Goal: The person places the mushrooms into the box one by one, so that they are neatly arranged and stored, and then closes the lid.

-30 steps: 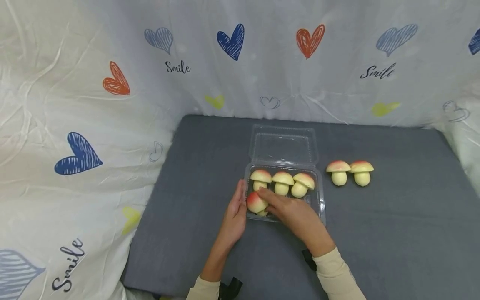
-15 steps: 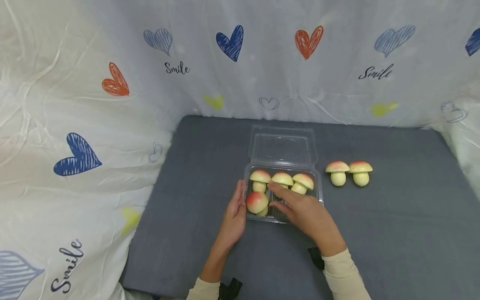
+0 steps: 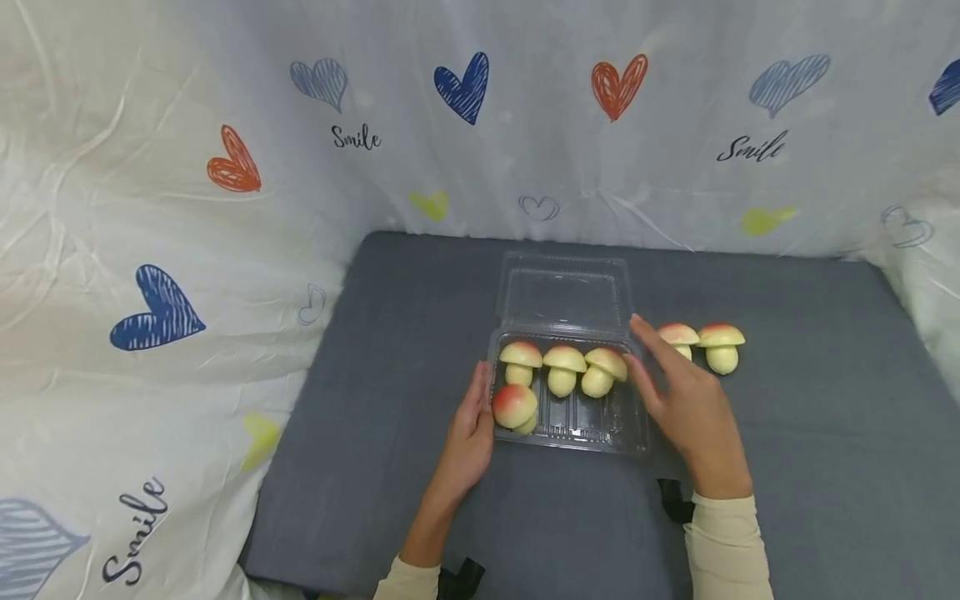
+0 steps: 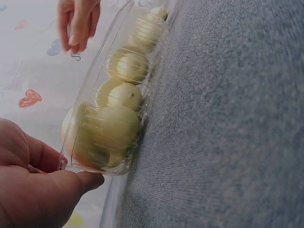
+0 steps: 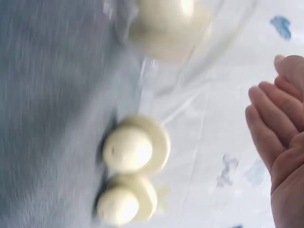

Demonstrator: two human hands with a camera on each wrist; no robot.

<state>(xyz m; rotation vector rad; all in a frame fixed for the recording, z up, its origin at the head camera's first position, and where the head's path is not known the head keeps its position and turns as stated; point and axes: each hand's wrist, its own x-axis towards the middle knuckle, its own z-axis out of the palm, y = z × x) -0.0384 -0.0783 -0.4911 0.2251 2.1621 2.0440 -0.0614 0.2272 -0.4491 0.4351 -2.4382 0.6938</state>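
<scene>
A clear plastic clamshell container (image 3: 600, 433) lies on the table with its lid (image 3: 566, 292) folded back. Three pale yellow toy mushrooms with reddish caps fill its far row, the middle toy mushroom (image 3: 562, 371) upright. Another toy mushroom (image 3: 514, 406) sits at the near left, its cap tilted toward the camera. My left hand (image 3: 467, 442) holds the container's left side; in the left wrist view the thumb (image 4: 85, 181) lies against its corner. My right hand (image 3: 693, 408), fingers extended and holding nothing, is over the right rim, partly covering the left loose toy mushroom (image 3: 678, 335).
A second loose toy mushroom (image 3: 722, 348) stands beside it, right of the container. The grey table (image 3: 375, 400) extends to both sides. A white curtain (image 3: 525, 150) printed with hearts hangs behind and along the left.
My right hand has let go of the near-left toy mushroom and moved right, across the container toward the two loose ones. My left hand has stayed at the container's left side.
</scene>
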